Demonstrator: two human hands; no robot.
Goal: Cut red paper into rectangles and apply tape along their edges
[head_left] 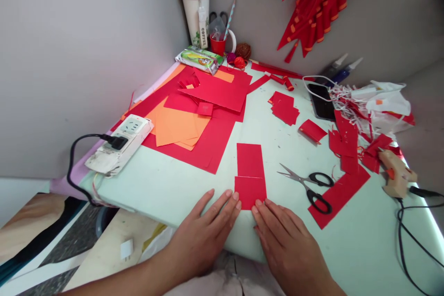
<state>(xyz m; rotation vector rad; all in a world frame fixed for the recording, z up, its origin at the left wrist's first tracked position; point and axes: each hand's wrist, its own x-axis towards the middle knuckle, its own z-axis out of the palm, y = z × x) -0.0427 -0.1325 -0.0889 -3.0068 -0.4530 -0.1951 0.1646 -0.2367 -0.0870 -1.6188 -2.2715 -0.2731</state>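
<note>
A red paper strip lies on the pale green table, its near end folded back over itself. My left hand rests flat with its fingertips at the left corner of the folded edge. At the right corner, the fingertips of my right hand touch the same fold, fingers stretched out. Neither hand is wrapped around anything. Right of the strip lies a pair of black-handled scissors, its blades slightly apart and one handle over another red paper strip.
Red sheets and orange sheets are piled at the back left, beside a power strip. A glue gun with a cord, red scraps and a phone are on the right. A white cup stands behind.
</note>
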